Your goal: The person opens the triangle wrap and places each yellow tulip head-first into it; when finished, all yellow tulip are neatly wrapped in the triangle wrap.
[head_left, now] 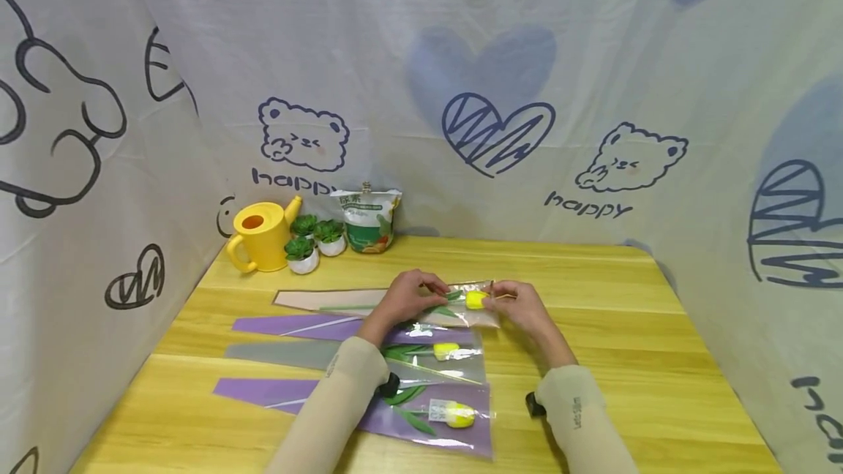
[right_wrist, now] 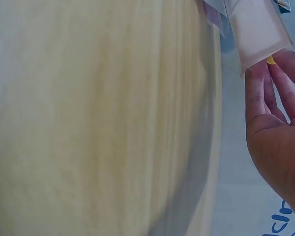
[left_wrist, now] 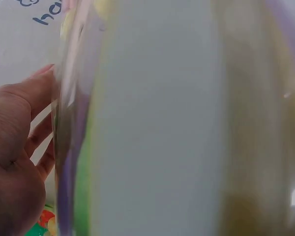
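A pale pink flower sleeve [head_left: 356, 298] with a clear front lies across the table, a yellow artificial tulip [head_left: 476, 300] with green leaves inside it. My left hand [head_left: 408, 298] pinches the sleeve beside the leaves; in the left wrist view its thumb meets the plastic edge. At the wide right end, my right hand [head_left: 523, 306] pinches the sleeve's edge close to the bloom. The right wrist view shows a bit of yellow between those fingers [right_wrist: 255, 93]. Below lie a purple sleeve [head_left: 316, 325], partly covered, a grey sleeve [head_left: 283, 355] and another purple sleeve [head_left: 474, 437].
A yellow watering can [head_left: 266, 240], small potted succulents [head_left: 303, 251] and a clipped green-white bag [head_left: 369, 222] stand at the back left of the wooden table [head_left: 626, 328]. Printed curtains [head_left: 408, 79] hang around the table. The grey and front purple sleeves each hold a yellow tulip.
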Demonstrator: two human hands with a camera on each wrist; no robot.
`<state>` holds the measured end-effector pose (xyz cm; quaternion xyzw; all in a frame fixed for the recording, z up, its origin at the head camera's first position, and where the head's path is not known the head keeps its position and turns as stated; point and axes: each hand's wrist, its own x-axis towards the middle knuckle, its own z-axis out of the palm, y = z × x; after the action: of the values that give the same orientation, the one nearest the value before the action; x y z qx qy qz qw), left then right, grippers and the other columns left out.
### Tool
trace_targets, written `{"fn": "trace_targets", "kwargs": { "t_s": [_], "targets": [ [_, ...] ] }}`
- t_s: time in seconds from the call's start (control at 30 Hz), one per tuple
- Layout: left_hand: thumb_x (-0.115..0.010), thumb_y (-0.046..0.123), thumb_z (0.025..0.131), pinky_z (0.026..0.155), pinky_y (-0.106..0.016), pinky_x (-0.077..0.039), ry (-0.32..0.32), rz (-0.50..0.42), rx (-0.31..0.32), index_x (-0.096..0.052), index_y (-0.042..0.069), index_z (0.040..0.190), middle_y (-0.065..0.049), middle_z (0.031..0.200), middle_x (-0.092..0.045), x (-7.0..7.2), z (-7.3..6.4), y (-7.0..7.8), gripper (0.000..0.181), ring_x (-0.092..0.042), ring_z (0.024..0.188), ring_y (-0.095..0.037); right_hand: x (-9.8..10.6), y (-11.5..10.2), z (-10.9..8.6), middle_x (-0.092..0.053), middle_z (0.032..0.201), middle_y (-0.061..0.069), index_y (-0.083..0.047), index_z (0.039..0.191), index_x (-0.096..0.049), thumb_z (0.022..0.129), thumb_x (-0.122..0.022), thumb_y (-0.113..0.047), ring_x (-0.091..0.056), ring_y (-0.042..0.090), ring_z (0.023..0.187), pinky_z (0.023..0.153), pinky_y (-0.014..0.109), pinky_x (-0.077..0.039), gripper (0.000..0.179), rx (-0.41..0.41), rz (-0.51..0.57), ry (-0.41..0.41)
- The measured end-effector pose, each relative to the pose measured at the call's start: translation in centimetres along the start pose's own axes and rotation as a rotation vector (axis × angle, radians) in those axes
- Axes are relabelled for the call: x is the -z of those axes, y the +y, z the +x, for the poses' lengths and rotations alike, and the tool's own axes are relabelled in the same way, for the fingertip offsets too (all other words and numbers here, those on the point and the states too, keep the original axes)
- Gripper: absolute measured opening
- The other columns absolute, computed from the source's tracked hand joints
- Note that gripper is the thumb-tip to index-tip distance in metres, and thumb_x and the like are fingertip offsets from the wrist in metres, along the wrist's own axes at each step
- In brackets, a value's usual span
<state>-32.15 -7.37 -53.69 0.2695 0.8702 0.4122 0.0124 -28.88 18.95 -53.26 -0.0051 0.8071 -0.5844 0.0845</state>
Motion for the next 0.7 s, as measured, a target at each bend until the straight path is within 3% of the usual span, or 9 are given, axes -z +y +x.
{"fn": "trace_targets", "kwargs": {
  "t_s": [0.17,0.47,0.7],
  "targets": [
    [-0.079,0.021,0.093,0.093,-0.038,-0.054,0.018,0.003,0.001,-0.081,0.017,0.103,0.005,0.094,-0.078,-0.5,-0.1,0.1,0.011,-0.069,0.091,-0.011,0.0,0.2,0.1,-0.072,0.125,0.013,0.0,0.108,-0.073,0.091,-0.079,-0.011,-0.067,0.017,0.093,0.077,0.025,-0.056,0.021,0.008,-0.005,-0.006],
    [-0.083,0.025,0.09,0.093,-0.038,-0.057,0.024,-0.045,-0.008,-0.081,0.017,0.105,0.005,0.102,-0.078,-1.0,-0.2,0.1,0.017,-0.07,0.092,-0.01,0.1,0.3,0.1,-0.073,0.125,0.013,0.0,0.107,-0.074,0.09,-0.081,-0.013,-0.067,0.016,0.096,0.082,0.026,-0.055,0.023,0.025,-0.021,-0.012],
    [-0.082,0.019,0.091,0.088,-0.034,-0.057,0.065,-0.043,-0.027,-0.081,0.018,0.099,0.005,0.093,-0.078,-1.3,-0.1,0.2,0.008,-0.07,0.086,-0.007,-0.2,0.3,0.3,-0.074,0.122,0.015,0.005,0.111,-0.071,0.091,-0.079,-0.007,-0.068,0.01,0.092,0.08,0.021,-0.056,0.025,0.048,0.011,-0.031]
  ]
}}
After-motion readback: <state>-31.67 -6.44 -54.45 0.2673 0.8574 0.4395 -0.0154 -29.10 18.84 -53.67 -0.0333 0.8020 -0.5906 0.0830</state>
